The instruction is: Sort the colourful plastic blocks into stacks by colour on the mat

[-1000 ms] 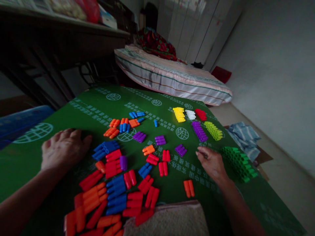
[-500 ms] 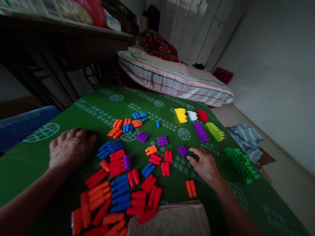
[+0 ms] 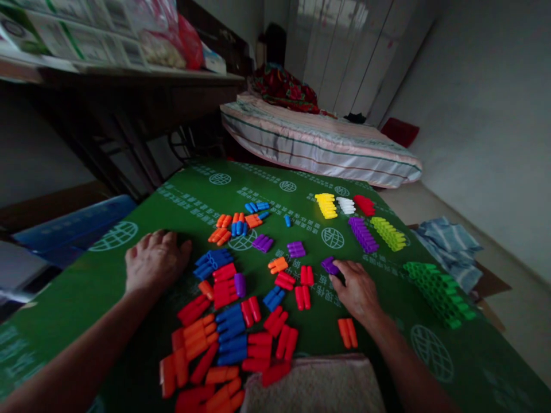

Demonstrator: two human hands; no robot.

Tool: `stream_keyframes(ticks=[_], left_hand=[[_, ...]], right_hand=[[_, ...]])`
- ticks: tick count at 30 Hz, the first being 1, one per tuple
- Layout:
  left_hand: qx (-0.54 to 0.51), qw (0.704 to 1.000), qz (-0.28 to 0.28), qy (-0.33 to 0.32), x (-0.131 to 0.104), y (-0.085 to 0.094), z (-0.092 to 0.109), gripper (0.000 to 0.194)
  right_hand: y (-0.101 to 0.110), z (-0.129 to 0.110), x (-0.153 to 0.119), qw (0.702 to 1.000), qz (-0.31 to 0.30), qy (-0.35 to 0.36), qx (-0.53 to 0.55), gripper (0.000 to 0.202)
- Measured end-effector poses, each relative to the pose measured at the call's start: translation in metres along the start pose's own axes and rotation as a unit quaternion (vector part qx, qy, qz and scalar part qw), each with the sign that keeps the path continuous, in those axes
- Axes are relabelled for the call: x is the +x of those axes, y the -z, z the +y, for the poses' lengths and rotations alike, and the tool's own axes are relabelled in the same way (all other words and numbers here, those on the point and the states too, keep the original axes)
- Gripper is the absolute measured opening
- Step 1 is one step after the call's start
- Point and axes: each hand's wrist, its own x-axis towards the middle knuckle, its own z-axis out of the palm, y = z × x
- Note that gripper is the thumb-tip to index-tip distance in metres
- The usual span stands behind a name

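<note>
My left hand lies palm down on the green tabletop, its fingers stretched out and holding nothing. Beside it is a stack of blue bullet-shaped plastic building blocks. At right centre, my right hand has finger and thumb at a small purple block cluster, gripping its near end. Two more purple clusters sit left of it. Between my hands and toward me spread joined red blocks, blue blocks and orange blocks. An orange pair lies below my right hand.
Along the right stand grouped rows of yellow, white, red, purple, lime and green blocks. A grey-brown cloth covers the near edge. Beyond are a bed and a dark side table.
The view has swung left, so everything sits further right. My right hand has closed in on the purple cluster, its index finger now on it. My left hand stays flat on the table.
</note>
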Motion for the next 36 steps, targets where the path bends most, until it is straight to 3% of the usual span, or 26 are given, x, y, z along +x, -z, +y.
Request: stream_keyframes(ticks=[4, 8, 36], left_hand=[[-0.004, 1.0, -0.003, -0.004, 0.002, -0.001, -0.003, 0.061], [-0.002, 1.0, -0.004, -0.003, 0.004, -0.003, -0.007, 0.064], [-0.003, 1.0, -0.02, -0.013, 0.003, 0.006, -0.005, 0.071]], right_hand=[[-0.011, -0.002, -0.001, 0.997, 0.074, 0.016, -0.014, 0.026], [-0.017, -0.004, -0.001, 0.995, 0.098, 0.023, -0.016, 0.026], [-0.012, -0.007, 0.002, 0.997, 0.072, -0.008, 0.006, 0.026]])
